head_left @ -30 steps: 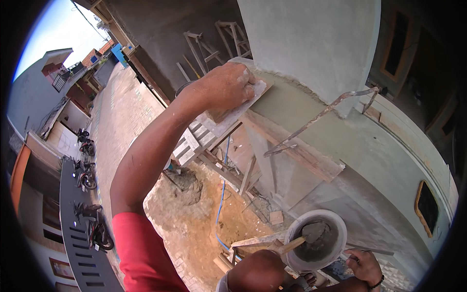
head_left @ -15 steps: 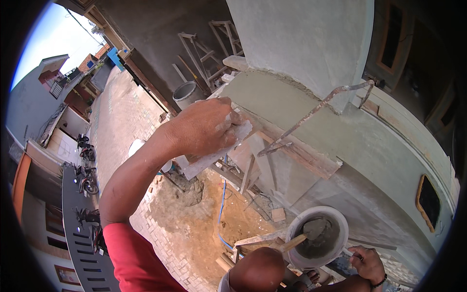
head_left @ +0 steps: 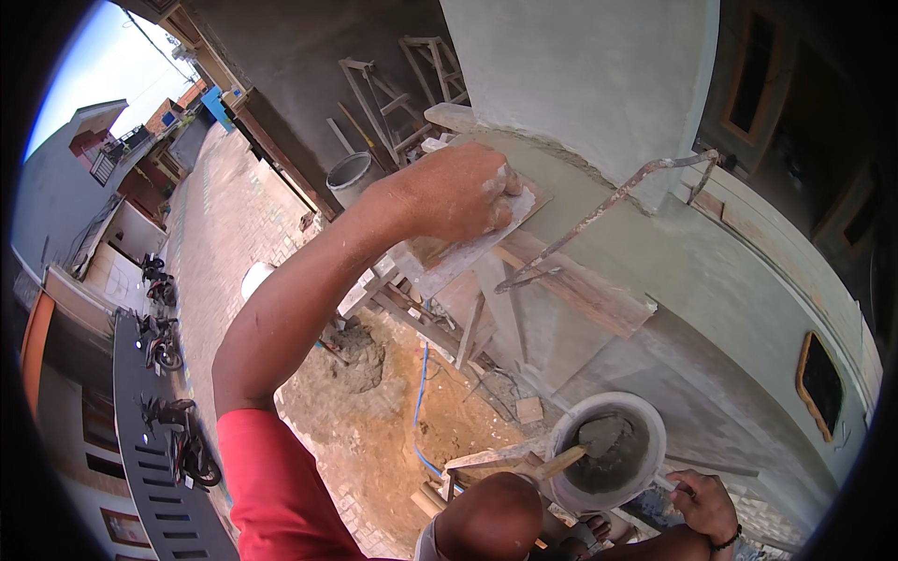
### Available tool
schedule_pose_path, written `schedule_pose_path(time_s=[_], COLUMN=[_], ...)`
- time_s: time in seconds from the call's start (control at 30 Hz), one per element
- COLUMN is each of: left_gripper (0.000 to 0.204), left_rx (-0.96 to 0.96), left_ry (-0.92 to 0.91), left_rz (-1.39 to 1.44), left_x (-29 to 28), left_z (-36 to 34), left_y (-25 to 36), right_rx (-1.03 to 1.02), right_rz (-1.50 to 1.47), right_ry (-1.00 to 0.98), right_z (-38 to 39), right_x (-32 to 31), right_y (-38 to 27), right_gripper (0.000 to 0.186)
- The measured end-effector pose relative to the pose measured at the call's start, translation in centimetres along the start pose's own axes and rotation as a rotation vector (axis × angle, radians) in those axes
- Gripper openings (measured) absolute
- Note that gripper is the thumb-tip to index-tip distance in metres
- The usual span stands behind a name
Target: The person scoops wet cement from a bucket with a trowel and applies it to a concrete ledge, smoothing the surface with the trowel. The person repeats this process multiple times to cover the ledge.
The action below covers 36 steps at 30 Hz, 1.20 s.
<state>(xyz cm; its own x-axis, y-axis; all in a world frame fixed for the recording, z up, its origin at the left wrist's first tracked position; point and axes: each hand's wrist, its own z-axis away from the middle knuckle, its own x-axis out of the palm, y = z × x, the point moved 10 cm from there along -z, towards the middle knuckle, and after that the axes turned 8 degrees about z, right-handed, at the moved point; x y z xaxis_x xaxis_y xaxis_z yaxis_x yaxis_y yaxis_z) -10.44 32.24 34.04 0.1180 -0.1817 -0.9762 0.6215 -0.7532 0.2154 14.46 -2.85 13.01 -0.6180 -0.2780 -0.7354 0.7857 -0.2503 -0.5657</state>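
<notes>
My left hand (head_left: 468, 192), at the end of a red-sleeved arm, is closed over the top of a flat, pale plastering float (head_left: 458, 266). The float lies at the front edge of a grey-green mortared ledge (head_left: 599, 210), beside a wooden plank (head_left: 585, 294) along that edge. A bent, crusted metal rod (head_left: 608, 210) reaches over ledge and plank. At lower right, my right hand (head_left: 706, 505), with a dark bracelet, is curled beside a bucket (head_left: 655, 421) of wet mortar. Something pale shows between its fingers and the rim, too little to name. A wooden handle (head_left: 564, 463) leans in the mortar.
Below lie sandy ground (head_left: 393, 421), a mortar heap (head_left: 360, 360) and a blue hose (head_left: 418, 411). Wooden supports (head_left: 477, 323) stand under the ledge. A rounded bare knee (head_left: 491, 519) is near the bucket. Another bucket (head_left: 354, 173) stands beyond my arm; motorcycles (head_left: 192, 449) are parked left.
My left hand and the float have moved right and farther away, onto the ledge's edge. The right hand stays beside the bucket.
</notes>
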Motion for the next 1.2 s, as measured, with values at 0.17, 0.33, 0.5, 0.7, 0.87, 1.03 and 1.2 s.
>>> schedule_pose_path(time_s=[0.17, 0.33, 0.5, 0.7, 0.87, 1.03, 1.2], left_gripper=[0.042, 0.04, 0.04, 0.039, 0.043, 0.041, 0.041], left_rx=[-0.054, -0.312, -0.281, -0.242, -0.262, -0.302, -0.293], left_ry=[-0.12, 0.085, 0.165, 0.065, -0.051, 0.064, 0.084], left_rz=[-0.074, -0.027, -0.048, -0.042, -0.002, -0.016, -0.014], left_x=[0.5, -3.5, -4.3, -1.6, -0.6, -2.3, -4.9], left_z=[6.4, 7.3, 2.4, 0.8, 5.9, 7.5, 0.7], left_y=[-0.8, -7.2, -8.8, -9.6, -7.0, -8.4, -8.3], right_rx=[0.032, 0.001, -0.001, 0.012, 0.064, -0.002, 0.086], right_rz=[0.01, -0.028, 0.033, 0.025, 0.048, 0.038, -0.02], right_ry=[0.063, 0.005, 0.007, 0.005, 0.014, -0.015, -0.061], right_z=[1.0, 0.0, -0.5, -0.5, 0.5, -0.5, -0.7], right_x=[0.0, 0.2, 0.5, 0.2, 0.1, 0.4, 0.4], right_y=[1.5, 0.5, 0.6, -0.1, 1.0, 0.5, -0.2], right_gripper=[0.026, 0.026, 0.027, 0.026, 0.027, 0.026, 0.027])
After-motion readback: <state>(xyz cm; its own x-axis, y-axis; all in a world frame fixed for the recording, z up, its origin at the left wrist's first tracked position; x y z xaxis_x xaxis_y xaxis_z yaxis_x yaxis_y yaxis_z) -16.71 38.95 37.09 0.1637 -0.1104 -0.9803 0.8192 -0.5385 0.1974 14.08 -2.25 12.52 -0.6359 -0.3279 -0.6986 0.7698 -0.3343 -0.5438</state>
